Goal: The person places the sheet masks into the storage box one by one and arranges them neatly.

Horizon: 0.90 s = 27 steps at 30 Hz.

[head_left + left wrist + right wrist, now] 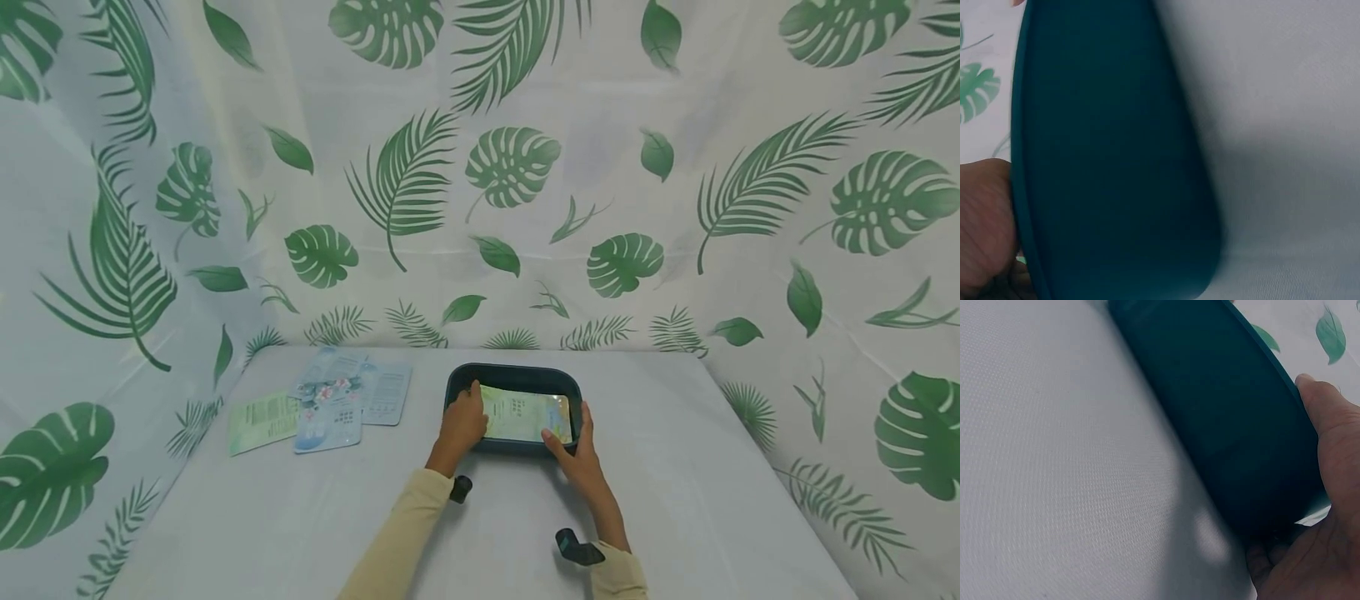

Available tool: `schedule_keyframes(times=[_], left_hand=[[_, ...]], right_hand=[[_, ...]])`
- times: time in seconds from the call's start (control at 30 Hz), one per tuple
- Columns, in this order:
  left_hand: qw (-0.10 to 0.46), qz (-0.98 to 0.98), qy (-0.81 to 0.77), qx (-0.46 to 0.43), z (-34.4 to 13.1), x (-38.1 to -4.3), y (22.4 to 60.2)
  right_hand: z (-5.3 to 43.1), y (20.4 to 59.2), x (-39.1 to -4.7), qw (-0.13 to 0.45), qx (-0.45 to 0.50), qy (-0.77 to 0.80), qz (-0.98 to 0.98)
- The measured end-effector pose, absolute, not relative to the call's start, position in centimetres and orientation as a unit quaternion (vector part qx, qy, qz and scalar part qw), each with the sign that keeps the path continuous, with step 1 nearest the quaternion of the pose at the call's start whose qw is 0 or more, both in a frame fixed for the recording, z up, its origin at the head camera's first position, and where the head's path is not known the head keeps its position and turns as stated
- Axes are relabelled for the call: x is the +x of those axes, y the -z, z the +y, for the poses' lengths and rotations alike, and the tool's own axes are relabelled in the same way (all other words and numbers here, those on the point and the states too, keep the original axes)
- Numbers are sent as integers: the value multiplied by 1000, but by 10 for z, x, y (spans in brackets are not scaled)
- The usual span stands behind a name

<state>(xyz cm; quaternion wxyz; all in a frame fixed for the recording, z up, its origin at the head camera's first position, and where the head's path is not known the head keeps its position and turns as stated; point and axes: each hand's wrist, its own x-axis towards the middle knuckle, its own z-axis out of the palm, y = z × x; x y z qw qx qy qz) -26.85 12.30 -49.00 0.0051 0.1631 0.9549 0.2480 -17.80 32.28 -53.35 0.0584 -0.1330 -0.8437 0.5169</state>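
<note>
A dark teal tray (525, 372) with rounded corners and raised walls sits on the table towards the back. Inside it lies a flat, pale green packet (517, 415) with print and a yellowish picture at its right end. My left hand (461, 423) reaches over the tray's left side and pinches the packet's left end, its fingertips partly hidden. In the left wrist view that hand (984, 225) shows behind the tray's rim. My right hand (579, 458) grips the tray's right front corner, the thumb over the rim and the fingers along the outer wall (1222, 412).
On the left of the white table (675, 500) lie a green packet (258, 423) and several overlapping blue packets (330, 417), some with pink flowers. A leaf-patterned curtain (540, 283) stands behind the table and along both sides.
</note>
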Motion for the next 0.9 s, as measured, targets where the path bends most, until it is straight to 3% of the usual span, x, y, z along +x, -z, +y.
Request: schedule_keyframes(times=[0.3,0.73,0.9], left_hand=[[26,964,-165,205,126,-267,490],[-46,963,-169,204,128,-264,499],[-43,951,-204,228,123,-264,499]], right_hand=[[324,536,-179,42,-141,-510,-848],[326,537,-180,44,-138,-514,-845],[325,537,-180,53,-133,-514,-846]])
